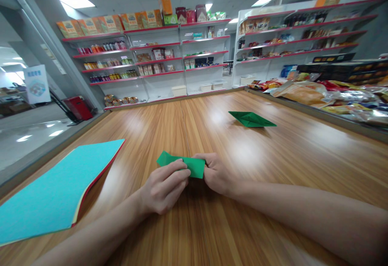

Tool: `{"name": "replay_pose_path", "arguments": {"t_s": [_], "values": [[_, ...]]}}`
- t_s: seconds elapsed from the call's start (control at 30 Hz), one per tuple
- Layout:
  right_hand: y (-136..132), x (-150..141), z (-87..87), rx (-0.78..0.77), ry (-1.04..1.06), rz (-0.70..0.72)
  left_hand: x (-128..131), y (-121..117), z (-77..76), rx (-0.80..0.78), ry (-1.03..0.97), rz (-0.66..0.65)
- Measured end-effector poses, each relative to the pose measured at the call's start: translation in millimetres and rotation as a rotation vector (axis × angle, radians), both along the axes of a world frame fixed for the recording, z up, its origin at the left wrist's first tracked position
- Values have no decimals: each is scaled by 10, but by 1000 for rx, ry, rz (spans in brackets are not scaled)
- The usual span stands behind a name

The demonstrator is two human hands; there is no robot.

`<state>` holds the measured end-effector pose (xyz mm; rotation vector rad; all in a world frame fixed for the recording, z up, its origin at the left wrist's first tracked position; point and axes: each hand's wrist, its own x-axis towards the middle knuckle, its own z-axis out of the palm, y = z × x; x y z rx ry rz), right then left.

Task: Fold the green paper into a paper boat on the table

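A small piece of green paper (196, 167), with a crease near its left end, is held up between both hands just over the wooden table. My left hand (166, 185) pinches it near the middle, fingers in front of the sheet. At its right end my right hand (216, 173) is closed on the edge, the thumb side up; part of those fingers is hidden behind the paper. Farther off to the right lies a folded green paper shape (253, 119) with pointed ends, touched by neither hand.
A stack of coloured paper sheets (60, 189), light blue on top, lies at the left of the wooden table (157, 124). Packaged goods (318, 92) are piled beyond the right edge. Shelves (157, 72) with boxes and bottles stand behind, and a red case (78, 108) at left.
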<state>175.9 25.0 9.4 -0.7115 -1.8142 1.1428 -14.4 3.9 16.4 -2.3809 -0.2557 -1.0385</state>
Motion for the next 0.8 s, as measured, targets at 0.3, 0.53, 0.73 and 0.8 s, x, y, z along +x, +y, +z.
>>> {"name": "replay_pose_path", "arguments": {"t_s": [0.3,0.53,0.73,0.8], "values": [[41,45,49,406,-136,-67,-64,58,-2,-76,2,239],[152,57,-81,607,-221,-171,-19,82,-78,-411,-57,431],[118,66,-79,669,-247,6,9,131,-165,-426,-93,560],[119,61,-78,720,-258,40,-1,147,-178,-411,-124,563]]}}
